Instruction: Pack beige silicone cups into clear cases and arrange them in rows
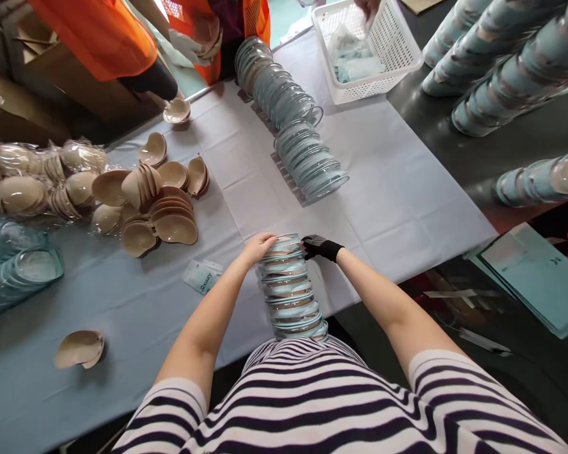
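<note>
Steadying a row of clear round plastic packs with pale-blue rims [291, 287] at the white-clothed table [397, 208] edge seems my present step. My bare left hand [259, 248] curls closed over the row's far end; I cannot tell whether my black-gloved right hand [318, 246] grips. Shifting it would call for even pressure.

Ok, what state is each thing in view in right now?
Left hand: bare, touching the near stack's far end
Right hand: gloved, at that end's other side
Near stack: nested, tan showing between layers
Far containers: nested in a row
White basket: open, holding packets
Wrapped cups: in clear plastic
Lone cup: unwrapped, apart from the others
Printed packet: lying flat
Tablecloth: spread, creased
</note>
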`<state>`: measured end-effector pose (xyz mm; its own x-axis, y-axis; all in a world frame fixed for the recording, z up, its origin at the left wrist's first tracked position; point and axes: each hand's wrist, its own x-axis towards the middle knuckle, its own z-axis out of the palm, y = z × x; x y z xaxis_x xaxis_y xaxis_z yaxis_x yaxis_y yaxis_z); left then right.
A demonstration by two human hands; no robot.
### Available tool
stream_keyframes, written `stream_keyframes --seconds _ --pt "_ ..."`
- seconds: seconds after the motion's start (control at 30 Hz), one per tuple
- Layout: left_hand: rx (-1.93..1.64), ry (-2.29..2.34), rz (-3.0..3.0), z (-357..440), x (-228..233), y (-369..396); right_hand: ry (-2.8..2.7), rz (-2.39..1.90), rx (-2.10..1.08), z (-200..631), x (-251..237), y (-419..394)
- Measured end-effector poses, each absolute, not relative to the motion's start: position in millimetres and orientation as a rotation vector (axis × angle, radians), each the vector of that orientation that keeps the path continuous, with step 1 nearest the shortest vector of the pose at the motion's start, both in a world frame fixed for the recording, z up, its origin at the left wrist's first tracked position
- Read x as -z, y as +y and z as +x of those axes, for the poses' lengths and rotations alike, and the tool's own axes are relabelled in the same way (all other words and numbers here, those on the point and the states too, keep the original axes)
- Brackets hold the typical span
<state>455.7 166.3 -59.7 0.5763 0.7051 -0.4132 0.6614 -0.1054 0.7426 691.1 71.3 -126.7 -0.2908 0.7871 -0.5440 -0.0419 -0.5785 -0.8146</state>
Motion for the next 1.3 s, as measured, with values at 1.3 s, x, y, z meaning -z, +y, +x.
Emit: stream_keyframes --seconds 1.3 --pt "0.552 0.923 1.923 481.3 30.2 196.0 -0.927 -1.407 -1.808 686.6 86.5 59.2"
